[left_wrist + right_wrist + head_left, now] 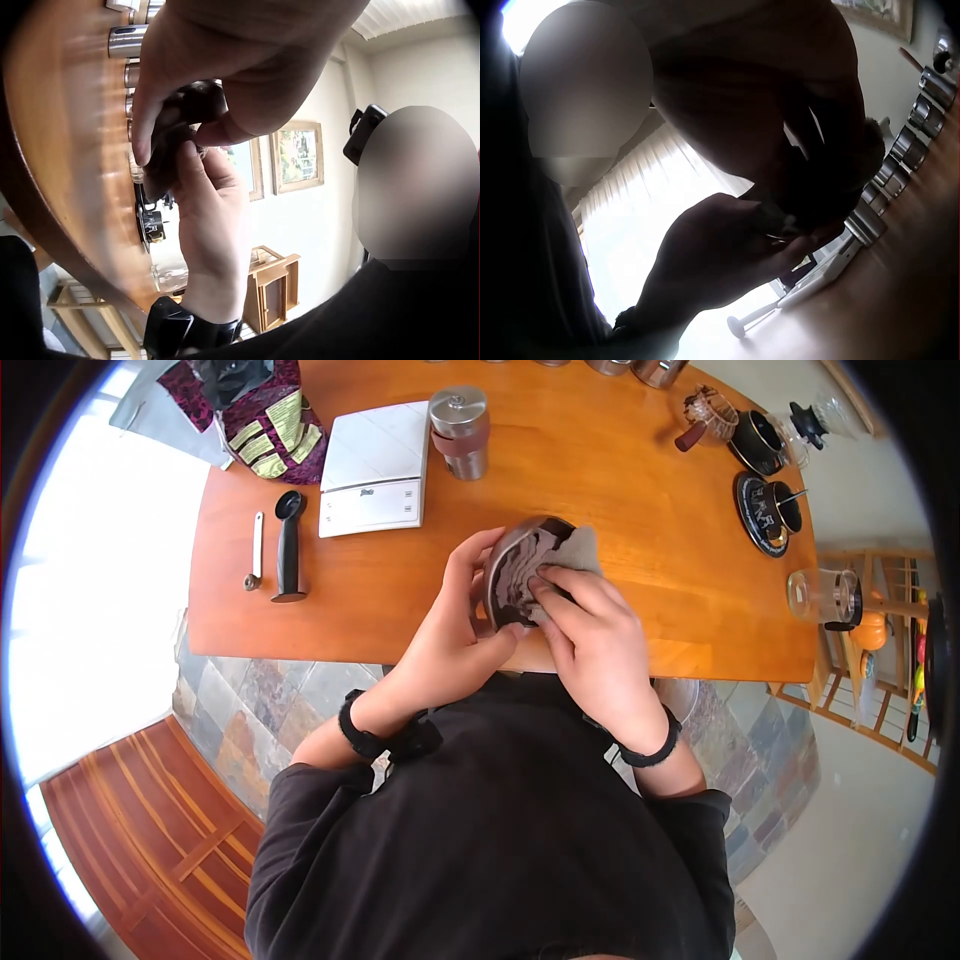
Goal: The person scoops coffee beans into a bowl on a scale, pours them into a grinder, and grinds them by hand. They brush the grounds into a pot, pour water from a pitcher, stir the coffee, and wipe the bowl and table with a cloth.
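Over the near edge of the table, my left hand point(455, 625) holds a dark brown, glossy bowl point(496, 575) tilted on its side, with its fingers behind the wall and its thumb at the lower rim. My right hand point(605, 640) grips a bunched grey cloth point(580, 550) and presses it inside the bowl. Folds of the cloth fill much of the opening, and one corner sticks out past the rim. In the left wrist view the left hand point(247, 52) hides part of the dark bowl. The right wrist view is dark around the bowl and cloth.
On the wooden table point(620, 490) lie a white scale point(372, 460), a black scoop-like tool point(289, 550) and a thin metal handle point(257, 550). A steel cylinder with a brown band point(460, 430) stands beside the scale. Black cups point(788, 507) and a glass jar point(815, 595) stand at right.
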`<state>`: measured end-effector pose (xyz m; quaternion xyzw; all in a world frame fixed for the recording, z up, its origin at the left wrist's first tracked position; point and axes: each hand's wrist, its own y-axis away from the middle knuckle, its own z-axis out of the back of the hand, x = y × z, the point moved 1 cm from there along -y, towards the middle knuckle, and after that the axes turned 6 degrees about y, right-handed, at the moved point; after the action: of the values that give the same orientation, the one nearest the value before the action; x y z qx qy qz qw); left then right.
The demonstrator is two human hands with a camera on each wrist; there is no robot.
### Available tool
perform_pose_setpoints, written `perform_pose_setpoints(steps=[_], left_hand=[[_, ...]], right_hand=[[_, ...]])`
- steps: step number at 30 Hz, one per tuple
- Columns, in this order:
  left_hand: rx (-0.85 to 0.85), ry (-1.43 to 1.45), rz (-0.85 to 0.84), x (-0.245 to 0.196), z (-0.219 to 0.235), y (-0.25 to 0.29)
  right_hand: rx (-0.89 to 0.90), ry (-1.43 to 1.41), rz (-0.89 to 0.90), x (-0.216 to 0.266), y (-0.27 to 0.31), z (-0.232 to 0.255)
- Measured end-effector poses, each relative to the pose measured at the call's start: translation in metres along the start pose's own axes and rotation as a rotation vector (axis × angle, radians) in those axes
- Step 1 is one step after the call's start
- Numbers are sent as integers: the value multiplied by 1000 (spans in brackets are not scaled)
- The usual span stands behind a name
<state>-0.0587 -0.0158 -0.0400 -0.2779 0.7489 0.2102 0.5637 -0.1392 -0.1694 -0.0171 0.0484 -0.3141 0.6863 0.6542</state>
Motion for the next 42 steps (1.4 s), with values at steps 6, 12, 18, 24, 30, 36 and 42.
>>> perform_pose_setpoints(steps=[6,12,18,24,30,36,42], left_hand=[[26,42,-33,9,-4,0],[-19,321,-70,16,-9,-6],[58,35,-135,19,-5,-6],[49,52,-141,22,-3,-5],[-25,79,-98,28,4,-1],[-144,257,31,23,11,2],[-98,460,78,9,7,2]], right_hand=[[85,-496,-310,-2,8,-9],[-87,-1557,-669,-19,18,-37],[-21,-2091,-751,-21,12,-41],[-14,-2399,-770,-26,20,-46],[8,-2436,-659,-28,18,-33],[-58,-2155,-626,-34,23,-22],[-137,-2064,-525,-51,19,-3]])
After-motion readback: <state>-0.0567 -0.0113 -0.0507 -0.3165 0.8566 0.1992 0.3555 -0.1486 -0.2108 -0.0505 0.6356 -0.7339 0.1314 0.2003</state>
